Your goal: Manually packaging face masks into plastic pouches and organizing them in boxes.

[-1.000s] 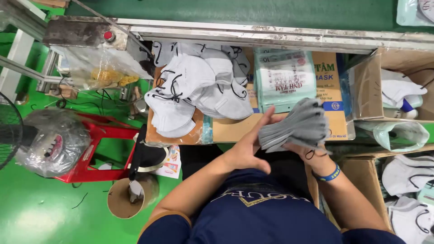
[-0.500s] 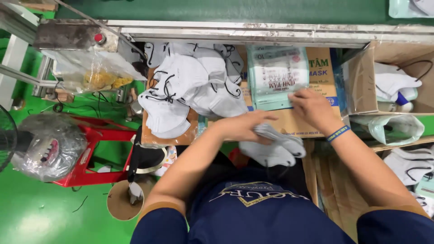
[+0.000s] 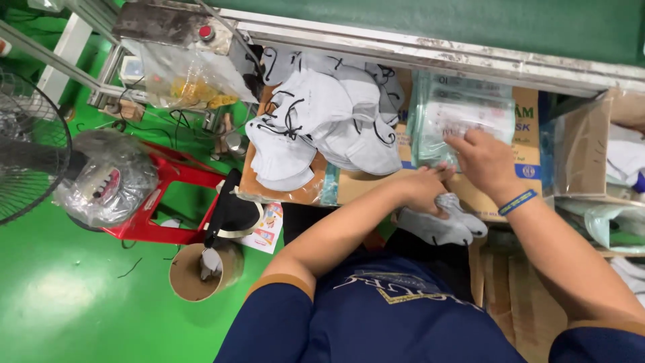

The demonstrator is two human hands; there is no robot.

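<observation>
a: holding a small stack of grey face masks (image 3: 440,222) low at the near edge of the worktop, the left hand (image 3: 424,189) has its grip closed over the top of them.

b: and the right hand (image 3: 485,159)?

a: fingers curled down on the clear printed mask pouches (image 3: 457,117), pinching at the top one; whether it has actually lifted is hard to tell.

b: so how far along?

a: masks look gathered, pouch not yet opened, nothing inside it that i can see. a big heap of white face masks (image 3: 322,124) sits to the left on the cardboard box (image 3: 527,165), so plenty seems left.

b: stack relative to the pouch?

a: just near of it, under the left palm, the two hands almost touching.
</observation>
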